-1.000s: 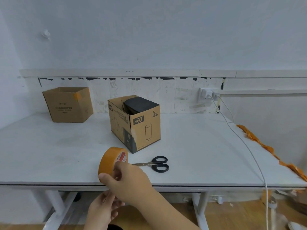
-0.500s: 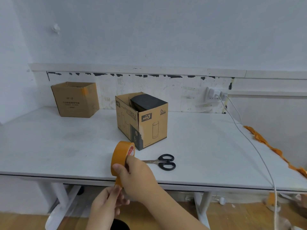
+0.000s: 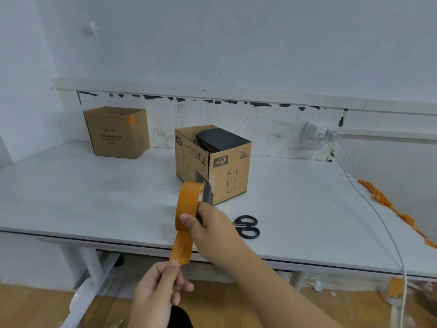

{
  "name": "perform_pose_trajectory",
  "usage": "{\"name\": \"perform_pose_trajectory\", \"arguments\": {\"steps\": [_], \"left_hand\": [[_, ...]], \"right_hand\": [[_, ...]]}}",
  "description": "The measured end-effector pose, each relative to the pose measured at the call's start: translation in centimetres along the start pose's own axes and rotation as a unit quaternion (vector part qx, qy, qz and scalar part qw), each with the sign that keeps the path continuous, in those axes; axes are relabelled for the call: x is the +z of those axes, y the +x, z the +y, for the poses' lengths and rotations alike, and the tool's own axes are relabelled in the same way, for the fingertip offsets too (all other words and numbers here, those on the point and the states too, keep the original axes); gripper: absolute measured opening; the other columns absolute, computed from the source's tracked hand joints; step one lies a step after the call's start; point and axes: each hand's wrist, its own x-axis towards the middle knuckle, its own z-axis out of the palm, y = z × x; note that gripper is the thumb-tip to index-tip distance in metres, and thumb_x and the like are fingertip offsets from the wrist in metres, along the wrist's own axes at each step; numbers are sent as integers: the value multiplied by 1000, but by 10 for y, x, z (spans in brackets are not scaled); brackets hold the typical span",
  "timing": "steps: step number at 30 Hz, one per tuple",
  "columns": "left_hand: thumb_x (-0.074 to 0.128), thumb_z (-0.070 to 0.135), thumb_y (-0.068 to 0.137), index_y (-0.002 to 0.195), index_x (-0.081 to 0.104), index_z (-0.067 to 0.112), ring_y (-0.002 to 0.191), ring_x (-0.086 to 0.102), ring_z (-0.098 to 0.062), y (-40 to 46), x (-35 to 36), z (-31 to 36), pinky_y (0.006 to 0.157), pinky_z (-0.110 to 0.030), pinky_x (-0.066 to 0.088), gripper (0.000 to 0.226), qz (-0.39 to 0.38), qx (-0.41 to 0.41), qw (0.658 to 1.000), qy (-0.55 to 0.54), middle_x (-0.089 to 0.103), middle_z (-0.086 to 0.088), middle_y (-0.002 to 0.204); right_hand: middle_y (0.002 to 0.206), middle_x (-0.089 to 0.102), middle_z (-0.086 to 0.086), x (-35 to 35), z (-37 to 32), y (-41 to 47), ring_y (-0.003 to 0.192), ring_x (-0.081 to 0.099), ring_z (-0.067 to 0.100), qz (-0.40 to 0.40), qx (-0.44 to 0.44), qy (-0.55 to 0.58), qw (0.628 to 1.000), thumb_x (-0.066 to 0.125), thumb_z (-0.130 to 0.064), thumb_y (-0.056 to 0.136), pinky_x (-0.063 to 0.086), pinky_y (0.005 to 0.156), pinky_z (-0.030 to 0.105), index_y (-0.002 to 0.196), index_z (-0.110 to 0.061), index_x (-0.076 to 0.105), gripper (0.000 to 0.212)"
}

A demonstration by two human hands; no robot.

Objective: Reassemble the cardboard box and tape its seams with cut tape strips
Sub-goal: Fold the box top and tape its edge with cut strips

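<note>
My right hand (image 3: 210,229) grips an orange tape roll (image 3: 188,203) upright above the front of the white table (image 3: 94,197). A short strip of tape (image 3: 182,248) hangs down from the roll, and my left hand (image 3: 158,287) pinches its free end below the table edge. Behind the roll stands a printed cardboard box (image 3: 227,171), open at the top, with a black object (image 3: 221,139) inside. Black-handled scissors (image 3: 247,227) lie on the table just right of my right hand, their blades hidden behind it.
A second open cardboard box (image 3: 117,133) with an orange tape patch stands at the back left by the wall. A white cable (image 3: 376,209) runs from a wall socket (image 3: 316,133) across the table's right side. Crumpled orange tape (image 3: 387,204) lines the right edge.
My right hand has lifted the roll up and to the right. My left hand has pulled the tape end downward, so a longer strip now stretches between the hands.
</note>
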Motion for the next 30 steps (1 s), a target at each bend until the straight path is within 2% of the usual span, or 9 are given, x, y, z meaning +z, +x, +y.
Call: {"name": "perform_pose_trajectory", "arguments": {"steps": [4, 10, 13, 16, 20, 23, 25, 27, 30], "left_hand": [[62, 36, 70, 54, 64, 20, 47, 53, -21, -16, 4, 9, 47, -30, 37, 23, -21, 14, 1000, 9, 59, -10, 53], [58, 21, 83, 51, 59, 9, 44, 41, -24, -37, -4, 12, 54, -31, 32, 34, -12, 26, 1000, 5, 58, -24, 52], [57, 23, 79, 47, 59, 10, 42, 39, -22, -45, -9, 14, 49, -29, 33, 34, -3, 30, 1000, 5, 56, -26, 51], [56, 15, 85, 46, 57, 9, 43, 41, -24, -47, -12, 5, 41, -23, 35, 40, 11, 35, 999, 23, 54, -22, 46], [57, 9, 88, 64, 58, -8, 33, 41, -17, -43, -16, -9, 35, -15, 33, 29, 26, 20, 999, 39, 57, -24, 48], [57, 7, 89, 72, 58, -14, 29, 42, -12, -35, -17, -16, 33, -13, 34, 27, 27, -1, 999, 35, 57, -27, 52], [58, 7, 89, 73, 58, -15, 28, 43, -11, -27, -15, -19, 33, -11, 34, 27, 33, -3, 999, 39, 56, -32, 56], [60, 9, 88, 73, 60, -14, 29, 46, -10, -19, -14, -24, 33, -11, 35, 27, 40, 3, 998, 55, 57, -34, 58], [61, 16, 87, 73, 63, -5, 36, 53, -13, -7, -17, -32, 35, -14, 38, 25, 47, 19, 997, 63, 61, -22, 55]], "right_hand": [[75, 55, 5, -4, 3, 5, 65, 51, 15, 0, -4, -13, 1000, 47, -41, 97, 48, 64, 35, 94, -9, 56, 34], [68, 47, -5, 0, 8, 10, 58, 44, 7, -13, -15, -37, 999, 47, -40, 97, 36, 55, 20, 89, -13, 52, 29], [70, 50, -6, 7, 10, 11, 60, 47, 6, -15, -26, -41, 999, 50, -39, 96, 36, 54, 17, 91, -16, 52, 23], [86, 60, 1, 12, 13, 13, 76, 57, 13, 1, -20, -32, 999, 53, -37, 95, 46, 61, 19, 101, -17, 53, 21], [100, 62, -5, 17, 16, 16, 90, 60, 11, -16, -6, 12, 1000, 54, -37, 94, 46, 71, 15, 115, -21, 51, 26], [113, 61, -5, 19, 18, 22, 102, 59, 15, -30, -2, 28, 999, 55, -34, 94, 51, 87, 28, 125, -21, 48, 34], [111, 61, -4, 21, 19, 27, 102, 59, 15, -36, -4, 45, 998, 57, -31, 94, 52, 90, 32, 125, -20, 48, 34], [103, 60, -8, 22, 20, 32, 99, 59, 13, -37, -11, 57, 998, 58, -29, 94, 51, 86, 28, 123, -20, 48, 31], [98, 59, -9, 22, 25, 39, 94, 59, 12, -27, -4, 56, 998, 58, -29, 94, 51, 82, 27, 116, -22, 49, 25]]}}
